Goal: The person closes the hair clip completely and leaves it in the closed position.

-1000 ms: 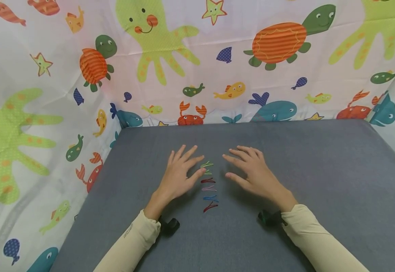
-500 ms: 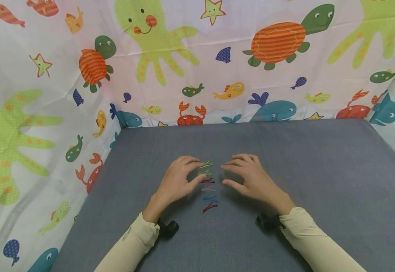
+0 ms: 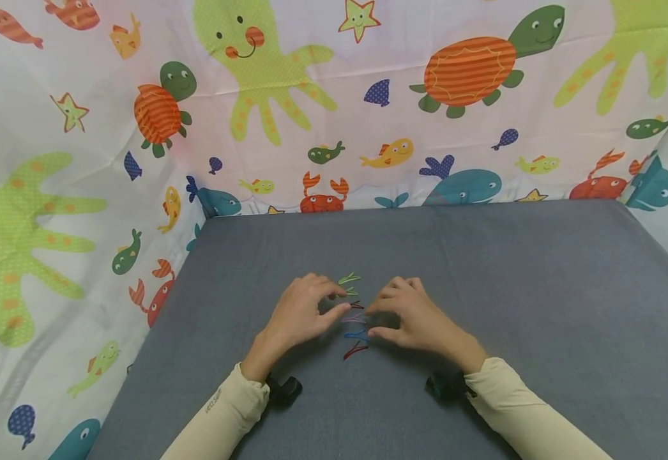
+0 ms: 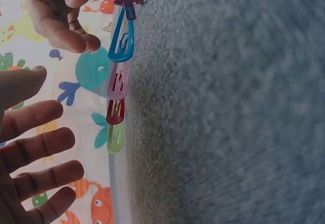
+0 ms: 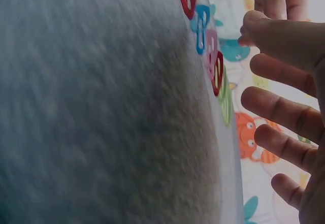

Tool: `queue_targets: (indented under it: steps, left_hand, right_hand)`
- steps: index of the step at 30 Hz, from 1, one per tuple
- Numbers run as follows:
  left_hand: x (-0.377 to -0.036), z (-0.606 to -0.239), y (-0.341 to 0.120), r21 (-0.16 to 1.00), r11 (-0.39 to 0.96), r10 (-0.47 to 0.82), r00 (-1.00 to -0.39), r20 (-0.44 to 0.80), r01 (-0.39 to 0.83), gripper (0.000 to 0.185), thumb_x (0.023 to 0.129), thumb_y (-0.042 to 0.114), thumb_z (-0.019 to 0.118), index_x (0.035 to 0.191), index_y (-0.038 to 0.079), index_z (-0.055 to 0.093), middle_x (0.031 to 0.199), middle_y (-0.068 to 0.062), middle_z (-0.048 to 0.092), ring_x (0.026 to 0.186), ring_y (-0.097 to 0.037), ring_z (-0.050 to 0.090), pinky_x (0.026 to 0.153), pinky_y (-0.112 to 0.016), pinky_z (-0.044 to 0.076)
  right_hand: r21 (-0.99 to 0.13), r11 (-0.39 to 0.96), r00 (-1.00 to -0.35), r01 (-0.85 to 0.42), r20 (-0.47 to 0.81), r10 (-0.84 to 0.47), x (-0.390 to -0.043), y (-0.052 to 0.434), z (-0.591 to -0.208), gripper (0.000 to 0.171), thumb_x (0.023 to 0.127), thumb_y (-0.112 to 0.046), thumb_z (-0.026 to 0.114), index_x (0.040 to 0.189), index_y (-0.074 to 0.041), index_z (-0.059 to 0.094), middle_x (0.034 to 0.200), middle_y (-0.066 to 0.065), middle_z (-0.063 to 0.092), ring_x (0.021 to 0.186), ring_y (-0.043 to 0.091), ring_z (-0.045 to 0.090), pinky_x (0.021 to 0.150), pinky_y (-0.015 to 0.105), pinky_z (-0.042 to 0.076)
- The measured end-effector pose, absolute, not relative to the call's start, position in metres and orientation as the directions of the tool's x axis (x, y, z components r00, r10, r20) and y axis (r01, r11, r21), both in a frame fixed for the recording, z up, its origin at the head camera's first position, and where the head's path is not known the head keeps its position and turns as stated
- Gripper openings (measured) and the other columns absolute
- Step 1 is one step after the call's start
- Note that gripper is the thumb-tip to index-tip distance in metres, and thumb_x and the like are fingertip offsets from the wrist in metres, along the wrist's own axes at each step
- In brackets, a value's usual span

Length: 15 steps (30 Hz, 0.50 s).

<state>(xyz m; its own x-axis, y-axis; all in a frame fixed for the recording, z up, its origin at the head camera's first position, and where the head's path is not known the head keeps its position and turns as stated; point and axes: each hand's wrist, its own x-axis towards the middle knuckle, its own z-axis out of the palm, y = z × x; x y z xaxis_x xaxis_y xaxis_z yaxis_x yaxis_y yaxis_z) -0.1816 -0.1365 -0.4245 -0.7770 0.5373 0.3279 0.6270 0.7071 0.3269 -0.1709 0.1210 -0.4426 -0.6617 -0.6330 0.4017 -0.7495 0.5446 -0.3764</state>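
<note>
On the left side of the grey tabletop (image 3: 541,287), the left hand (image 3: 299,313) hovers low, fingers loosely curled, its grip relaxed and holding nothing, fingertips just beside the row of hair clips (image 3: 352,316). That row runs down the middle between both hands: a green clip (image 3: 349,278) at the far end, then dark red, pink, a blue clip (image 3: 357,335), and a red clip (image 3: 355,349) nearest the person. The left wrist view shows the clips flat on the cloth, fingers apart from them. Over to the right, the right hand (image 3: 411,316) mirrors it, fingers bent, grip narrow but empty, fingertips at the pink and blue clips; whether they touch, I cannot tell. Behind, a sea-creature curtain (image 3: 334,96) hangs.
</note>
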Motion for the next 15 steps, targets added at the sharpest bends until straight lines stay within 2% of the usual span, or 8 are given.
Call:
queue_targets:
  steps: [8, 15]
  left_hand:
    - [-0.179, -0.4242, -0.1352, 0.328, 0.679, 0.608, -0.753, 0.251, 0.657, 0.018, 0.094, 0.039, 0.073, 0.101, 0.024, 0.079, 0.09, 0.006, 0.073, 0.083, -0.013, 0.064, 0.076, -0.034, 0.049]
    - [-0.1773, -0.4209, -0.1345, 0.344, 0.638, 0.677, -0.715, 0.176, 0.689, 0.016, 0.094, 0.038, 0.072, 0.102, 0.026, 0.078, 0.094, 0.011, 0.073, 0.082, -0.01, 0.063, 0.077, -0.03, 0.048]
  right_hand:
    - [-0.413, 0.508, -0.65, -0.756, 0.375, -0.661, -0.1658, 0.1162, -0.4433, 0.03, 0.076, -0.033, 0.09, 0.103, -0.024, 0.08, 0.098, -0.01, 0.071, 0.095, 0.01, 0.051, 0.086, 0.041, 0.031]
    - [-0.457, 0.488, -0.65, -0.744, 0.324, -0.687, -0.1635, 0.1166, -0.4404, 0.026, 0.077, -0.033, 0.089, 0.1, -0.025, 0.081, 0.092, -0.008, 0.069, 0.09, 0.008, 0.049, 0.084, 0.038, 0.028]
